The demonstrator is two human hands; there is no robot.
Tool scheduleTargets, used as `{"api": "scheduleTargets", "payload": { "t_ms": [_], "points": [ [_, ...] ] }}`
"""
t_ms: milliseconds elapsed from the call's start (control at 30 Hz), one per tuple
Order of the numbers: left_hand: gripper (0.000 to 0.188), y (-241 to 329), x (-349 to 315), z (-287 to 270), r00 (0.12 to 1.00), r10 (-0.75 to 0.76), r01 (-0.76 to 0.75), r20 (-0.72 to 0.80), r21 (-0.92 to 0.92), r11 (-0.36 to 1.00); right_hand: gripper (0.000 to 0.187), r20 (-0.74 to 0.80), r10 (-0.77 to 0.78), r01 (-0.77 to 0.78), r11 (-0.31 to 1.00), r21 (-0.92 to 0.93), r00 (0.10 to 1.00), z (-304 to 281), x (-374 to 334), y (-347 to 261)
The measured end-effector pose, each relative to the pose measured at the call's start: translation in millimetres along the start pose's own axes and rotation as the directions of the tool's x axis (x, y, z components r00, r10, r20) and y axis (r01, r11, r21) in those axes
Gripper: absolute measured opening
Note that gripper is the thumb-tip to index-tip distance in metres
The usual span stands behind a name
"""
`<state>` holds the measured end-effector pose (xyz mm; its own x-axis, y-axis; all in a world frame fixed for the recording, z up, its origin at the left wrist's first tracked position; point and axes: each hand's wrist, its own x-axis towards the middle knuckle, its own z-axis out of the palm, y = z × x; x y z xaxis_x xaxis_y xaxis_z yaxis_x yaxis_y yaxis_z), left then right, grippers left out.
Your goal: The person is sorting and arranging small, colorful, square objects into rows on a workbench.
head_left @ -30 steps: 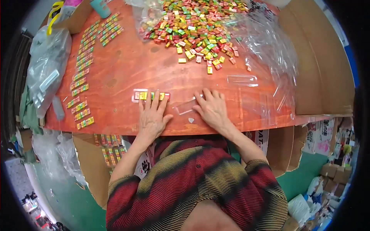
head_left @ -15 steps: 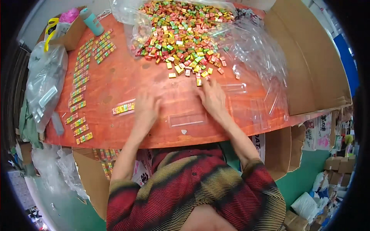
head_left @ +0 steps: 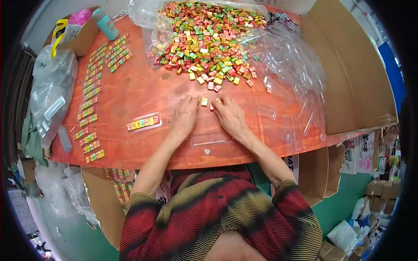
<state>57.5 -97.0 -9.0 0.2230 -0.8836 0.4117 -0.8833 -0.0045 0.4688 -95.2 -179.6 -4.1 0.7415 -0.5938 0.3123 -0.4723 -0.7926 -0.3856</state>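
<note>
My left hand (head_left: 186,115) rests on the orange-red table (head_left: 174,87), its fingers loosely bent and nothing visible in them. Just right of its fingertips lies a small yellow box (head_left: 204,102). Opposite it, my right hand (head_left: 230,116) has thumb and fingers closed around a small yellow box (head_left: 219,101), partly covered by the fingers. A small red box (head_left: 212,107) sits by the right thumb. Nearer the table edge is a clear plastic tray (head_left: 211,142), its far part between my wrists. Left of my left hand, another clear tray (head_left: 160,125) holds a row of small coloured boxes.
A big heap of small coloured boxes (head_left: 209,43) covers the far middle. Sorted rows of them (head_left: 91,82) line the left. Clear plastic sheeting (head_left: 287,56) and a tall cardboard box (head_left: 348,69) stand at right. A turquoise bottle (head_left: 105,25) is at far left.
My left hand has moved right, away from the filled tray, whose right end now shows. My right hand has drawn nearer with small boxes from the heap's edge. The clear tray at right has shifted nearer.
</note>
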Motion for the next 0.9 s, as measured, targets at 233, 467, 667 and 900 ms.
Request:
{"api": "scheduleTargets", "payload": {
  "t_ms": [233, 467, 667, 900],
  "points": [
    [0.012, 0.6, -5.4, -10.3, 0.991, -0.1, 0.103, 0.087, -0.031, 0.994, 0.023, -0.01, -0.007, 0.007, 1.0, 0.0, 1.0, -9.7, 17.6, -6.8],
    [0.044, -5.9, 2.8, -20.1, 0.969, -0.098, 0.143, 0.228, -0.188, 0.972, 0.017, -0.068, -0.132, 0.138, 0.986, 0.09, 0.989, 10.9, 29.7, -6.8],
    [0.057, 0.7, 14.3, -21.0, 0.945, -0.033, 0.1, 0.324, -0.192, 0.976, 0.04, 0.16, 0.064, -0.085, 0.988, 0.128, 0.985, -40.1, 15.3, 17.3],
    [0.05, 16.2, 20.2, -0.7, 0.974, 0.0, 0.042, 0.228, -0.178, 0.983, 0.039, 0.231, 0.026, -0.051, 0.994, 0.1, 0.973, -26.3, 13.2, 12.1]
  ]
}}
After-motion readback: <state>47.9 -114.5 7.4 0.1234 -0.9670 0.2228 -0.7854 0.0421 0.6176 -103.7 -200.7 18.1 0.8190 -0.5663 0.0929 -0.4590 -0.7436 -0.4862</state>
